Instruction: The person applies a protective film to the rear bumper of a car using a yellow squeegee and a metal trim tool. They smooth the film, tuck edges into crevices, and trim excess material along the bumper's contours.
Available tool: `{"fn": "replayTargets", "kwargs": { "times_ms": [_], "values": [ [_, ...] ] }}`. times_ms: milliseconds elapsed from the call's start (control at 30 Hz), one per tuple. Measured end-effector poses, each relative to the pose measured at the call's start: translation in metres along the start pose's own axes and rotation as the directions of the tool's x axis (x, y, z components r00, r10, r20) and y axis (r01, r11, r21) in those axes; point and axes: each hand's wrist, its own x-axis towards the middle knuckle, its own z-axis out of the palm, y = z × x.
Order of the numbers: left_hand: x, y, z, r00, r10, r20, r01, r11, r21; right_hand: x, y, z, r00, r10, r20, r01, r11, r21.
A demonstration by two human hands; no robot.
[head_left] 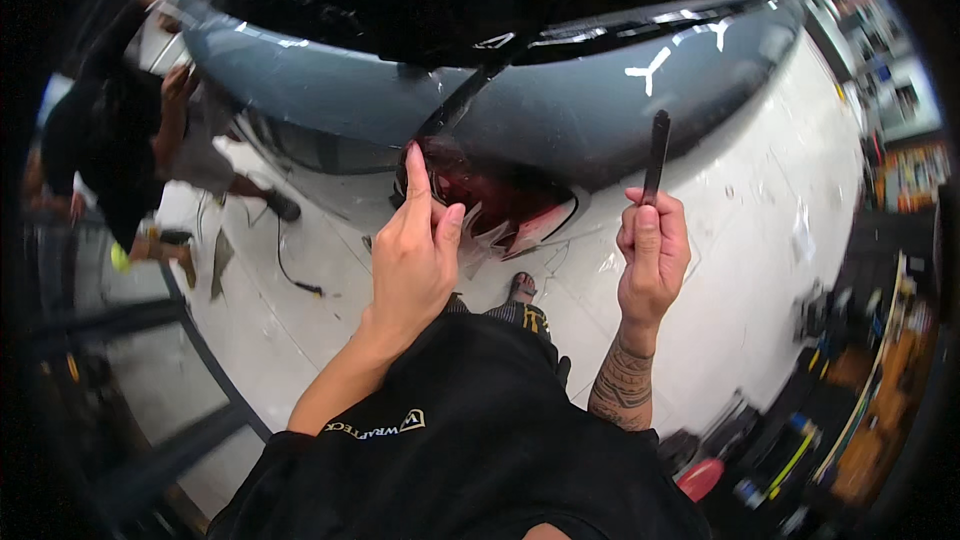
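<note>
My left hand [412,265] is raised in front of a red lamp [500,195] on a grey-blue car body [580,110]. Its index finger points up and its thumb stands apart, while the other fingers are partly hidden. The fingertip overlaps the lamp's upper left edge; whether it touches cannot be made out. Crumpled clear film [487,235] hangs at the lamp's lower edge. To the right, my right hand [652,252] is closed around a slim black stick-like tool [657,155], held upright, apart from the car body.
At the left another person [115,130] in dark clothes stands by the car. A cable [290,275] and scraps lie on the pale tiled floor [745,290]. Dark framework [130,320] stands at lower left. Tools and cases [780,440] crowd the lower right.
</note>
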Motion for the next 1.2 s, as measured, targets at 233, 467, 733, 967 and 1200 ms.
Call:
{"fn": "replayTargets", "kwargs": {
  "times_ms": [233, 467, 733, 967, 1200],
  "values": [
    [0.019, 0.009, 0.050, 0.888, -0.069, -0.455, 0.116, 0.990, 0.077, 0.101, -0.027, 0.019, 0.785, -0.278, 0.553, 0.409, 0.904, -0.126],
    [0.052, 0.010, 0.067, 0.684, -0.074, -0.726, 0.174, 0.983, 0.063, 0.148, -0.017, 0.108, 0.479, -0.507, 0.717, 0.746, 0.665, -0.027],
    [0.043, 0.022, 0.069, 0.643, 0.198, -0.739, 0.045, 0.954, 0.296, 0.143, -0.010, 0.101, 0.423, -0.442, 0.791, 0.808, 0.580, -0.108],
    [0.044, 0.039, 0.076, 0.525, -0.003, -0.851, 0.068, 0.997, 0.038, 0.150, -0.026, 0.099, 0.390, -0.331, 0.859, 0.797, 0.589, -0.135],
    [0.056, 0.041, 0.069, 0.488, -0.059, -0.871, 0.120, 0.993, -0.001, 0.152, -0.036, 0.109, 0.393, -0.303, 0.868, 0.725, 0.683, -0.090]
  ]
}}
